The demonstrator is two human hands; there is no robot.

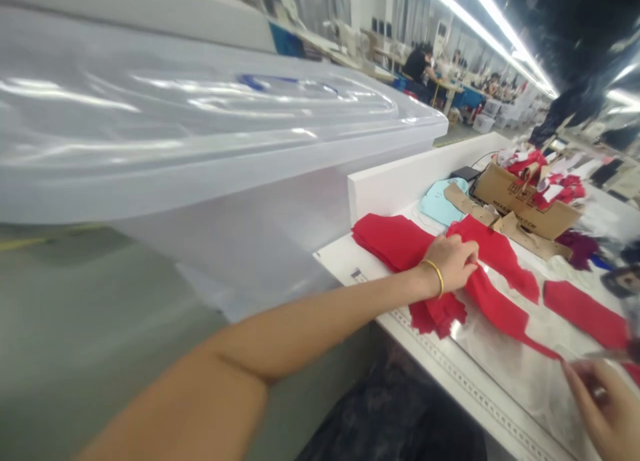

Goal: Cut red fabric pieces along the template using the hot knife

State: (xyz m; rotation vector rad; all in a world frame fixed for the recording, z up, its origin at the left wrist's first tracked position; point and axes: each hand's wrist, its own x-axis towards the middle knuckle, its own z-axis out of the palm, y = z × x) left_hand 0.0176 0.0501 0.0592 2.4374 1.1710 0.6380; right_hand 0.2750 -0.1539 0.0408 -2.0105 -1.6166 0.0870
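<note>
Left hand (451, 262): fingers bent and closed together, pinching the near end of a red cloth piece (503, 309). Right hand (606, 407): thumb and finger pressed on the far, narrow tip of the same piece; hand partly cut off by the frame edge. Cloth piece stretched between both hands, just above the white table (345, 261), long and tapering, matte, thin. Dark blurred object by the right hand, can't tell what.

Stack of red cloth (393, 237) beside left hand, several flat layers, smooth edges. Crumpled red cloth (437, 314) under left wrist, wavy edge. More red pieces (585, 313) lie flat to the right. Yellow metal bangle (436, 279) on left wrist, smooth, round.

Ruler tape (445, 362) along table's near edge, marks too small to read. Brown cardboard box (525, 201) at back, printed, "MEAS" and "CM" legible, rest unclear; red and white scraps inside. Tan card templates (533, 235) in front, curved. Large translucent plastic bin (280, 227) at left, glossy lid, blue mark on top.
</note>
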